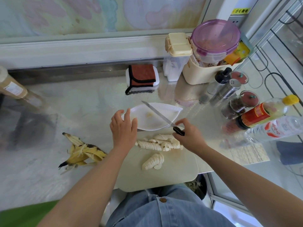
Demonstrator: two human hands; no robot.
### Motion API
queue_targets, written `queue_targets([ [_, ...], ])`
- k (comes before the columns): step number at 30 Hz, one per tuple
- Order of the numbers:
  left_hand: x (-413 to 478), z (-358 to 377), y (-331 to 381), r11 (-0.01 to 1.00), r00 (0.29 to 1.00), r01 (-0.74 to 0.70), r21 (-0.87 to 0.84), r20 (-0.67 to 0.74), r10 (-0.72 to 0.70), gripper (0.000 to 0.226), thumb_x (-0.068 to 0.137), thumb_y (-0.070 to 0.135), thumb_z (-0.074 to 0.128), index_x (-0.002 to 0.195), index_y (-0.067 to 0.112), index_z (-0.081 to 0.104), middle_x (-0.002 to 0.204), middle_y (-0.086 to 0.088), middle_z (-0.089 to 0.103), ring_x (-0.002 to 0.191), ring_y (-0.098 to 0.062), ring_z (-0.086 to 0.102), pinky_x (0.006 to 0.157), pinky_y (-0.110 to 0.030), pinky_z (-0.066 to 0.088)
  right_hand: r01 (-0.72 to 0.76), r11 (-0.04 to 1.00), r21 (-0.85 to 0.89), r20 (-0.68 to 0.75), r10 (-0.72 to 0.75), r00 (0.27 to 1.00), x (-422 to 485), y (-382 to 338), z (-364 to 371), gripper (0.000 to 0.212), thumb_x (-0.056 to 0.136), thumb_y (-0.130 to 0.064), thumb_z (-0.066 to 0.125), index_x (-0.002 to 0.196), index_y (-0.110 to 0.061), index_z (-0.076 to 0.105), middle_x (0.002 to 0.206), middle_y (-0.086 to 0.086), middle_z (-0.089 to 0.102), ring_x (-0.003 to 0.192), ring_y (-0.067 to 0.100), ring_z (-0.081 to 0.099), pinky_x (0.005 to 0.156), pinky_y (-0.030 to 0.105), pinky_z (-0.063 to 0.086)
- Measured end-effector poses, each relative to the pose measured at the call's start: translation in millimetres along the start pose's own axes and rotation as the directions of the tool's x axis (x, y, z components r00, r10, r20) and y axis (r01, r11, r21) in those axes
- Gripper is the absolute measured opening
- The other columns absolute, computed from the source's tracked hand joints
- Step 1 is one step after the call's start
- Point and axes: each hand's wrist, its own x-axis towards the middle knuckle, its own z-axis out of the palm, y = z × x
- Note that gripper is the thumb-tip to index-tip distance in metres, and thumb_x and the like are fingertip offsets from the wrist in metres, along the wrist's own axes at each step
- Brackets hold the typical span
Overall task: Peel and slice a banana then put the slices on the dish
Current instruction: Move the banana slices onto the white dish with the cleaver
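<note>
While the banana slices (157, 143) lie fanned on the cutting board (172, 174), only one pale piece (149, 114) sits on the dish (170, 107) at 12 o'clock. The right hand (188, 136) grips the knife (159, 115) handle, blade angled toward 10 o'clock over the dish, probably to ferry slices. The left hand (123, 128) hovers open at the dish's 9 o'clock rim, seemingly to steady it. The peel (82, 153) lies aside at 8 o'clock.

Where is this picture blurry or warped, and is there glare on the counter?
Head view: wide-angle distortion bows the counter and tilts the bottles at right; the patterned wall looks soft; hazy reflections lie below the storage containers; the knife and banana slices are fairly sharp.
</note>
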Motion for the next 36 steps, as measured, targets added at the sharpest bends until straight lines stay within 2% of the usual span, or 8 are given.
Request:
queue_targets([
  [3, -12.7, -3.5, -7.8, 0.995, 0.997, -0.083, -0.049, -0.004, 0.083, 0.032, 0.093, 0.021, 0.052, 0.124, 0.011, 0.057, 0.120, -0.012, 0.051, 0.107, -0.030, 0.048, 0.089, -0.040, 0.042, -0.050, 0.981, 0.190, 0.058, 0.039, 0.998, -11.6, -5.7, 4.9, 0.021, 0.090, -0.028, 0.062, 0.106, -0.021, 0.050, 0.067, 0.002, 0.064, 0.041, 0.006, 0.055, 0.042, 0.016, 0.041],
  [6, -29.9, -7.2, -10.9, 0.983, 0.996, -0.090, -0.160, -0.008, 0.090, 0.023, 0.093, 0.019, 0.053, 0.114, 0.013, 0.061, 0.112, -0.007, 0.057, 0.101, -0.025, 0.052, 0.082, -0.036, 0.046, -0.036, 0.945, 0.326, 0.090, 0.007, 0.996, -27.2, -4.7, 10.0, 0.021, 0.094, -0.036, 0.057, 0.097, -0.016, 0.053, 0.057, 0.008, 0.062, 0.037, 0.014, 0.045, 0.039, 0.023, 0.037],
  [10, -57.4, -3.4, -22.3, 0.972, 0.990, -0.126, -0.197, 0.034, 0.135, 0.017, 0.092, 0.019, 0.053, 0.106, 0.017, 0.061, 0.102, -0.001, 0.057, 0.085, -0.017, 0.054, 0.065, -0.027, 0.039, -0.020, 0.852, 0.524, 0.043, -0.003, 0.999, -51.6, 12.9, 23.0, 0.023, 0.097, -0.029, 0.053, 0.085, -0.009, 0.051, 0.064, 0.016, 0.062, 0.039, 0.020, 0.043, 0.041, 0.028, 0.037],
  [16, -101.2, 7.7, -32.7, 0.976, 0.987, -0.104, -0.190, 0.101, 0.124, 0.014, 0.089, 0.022, 0.057, 0.101, 0.018, 0.063, 0.098, 0.002, 0.056, 0.082, -0.015, 0.053, 0.065, -0.030, 0.046, -0.111, 0.687, 0.718, 0.110, 0.046, 0.993, -84.6, 54.7, 33.1, 0.012, 0.096, -0.012, 0.052, 0.089, -0.002, 0.053, 0.075, 0.011, 0.059, 0.051, 0.016, 0.049, 0.051, 0.023, 0.043],
  [19, -117.1, 10.6, -35.5, 0.982, 0.987, -0.086, -0.168, 0.122, 0.108, 0.014, 0.087, 0.023, 0.060, 0.099, 0.018, 0.064, 0.097, 0.002, 0.056, 0.082, -0.016, 0.054, 0.066, -0.033, 0.048, -0.180, 0.676, 0.715, 0.158, 0.095, 0.983, -92.8, 75.0, 27.1, 0.011, 0.094, -0.005, 0.052, 0.084, -0.004, 0.053, 0.070, 0.010, 0.057, 0.047, 0.016, 0.045, 0.048, 0.023, 0.040],
  [22, -131.5, 15.1, -30.4, 0.982, 0.992, -0.030, -0.188, 0.115, 0.052, 0.016, 0.087, 0.022, 0.062, 0.101, 0.015, 0.064, 0.099, 0.000, 0.056, 0.083, -0.017, 0.053, 0.070, -0.032, 0.048, -0.224, 0.713, 0.664, 0.151, 0.165, 0.975, -101.4, 92.2, 16.8, 0.022, 0.093, 0.001, 0.048, 0.072, -0.004, 0.048, 0.057, 0.011, 0.047, 0.037, 0.018, 0.034, 0.039, 0.021, 0.033],
  [29, -161.8, 28.0, -8.7, 0.989, 0.998, 0.063, -0.135, 0.018, -0.061, 0.023, 0.091, 0.020, 0.060, 0.112, 0.011, 0.062, 0.109, -0.004, 0.055, 0.100, -0.018, 0.050, 0.081, -0.024, 0.041, -0.257, 0.844, 0.470, 0.244, 0.156, 0.957, -128.9, 141.0, 0.2, 0.030, 0.097, -0.018, 0.052, 0.071, -0.003, 0.049, 0.050, 0.009, 0.044, 0.039, 0.018, 0.033, 0.039, 0.023, 0.028],
  [36, -173.5, 34.0, 0.6, 0.985, 0.991, 0.127, -0.119, 0.055, -0.121, 0.041, 0.087, 0.020, 0.065, 0.126, 0.015, 0.056, 0.119, -0.004, 0.052, 0.110, -0.019, 0.048, 0.087, -0.023, 0.039, -0.203, 0.902, 0.381, 0.256, 0.109, 0.961, -135.1, 152.2, 10.7, 0.041, 0.097, -0.028, 0.054, 0.062, -0.007, 0.046, 0.054, 0.013, 0.047, 0.040, 0.017, 0.035, 0.039, 0.022, 0.029],
])
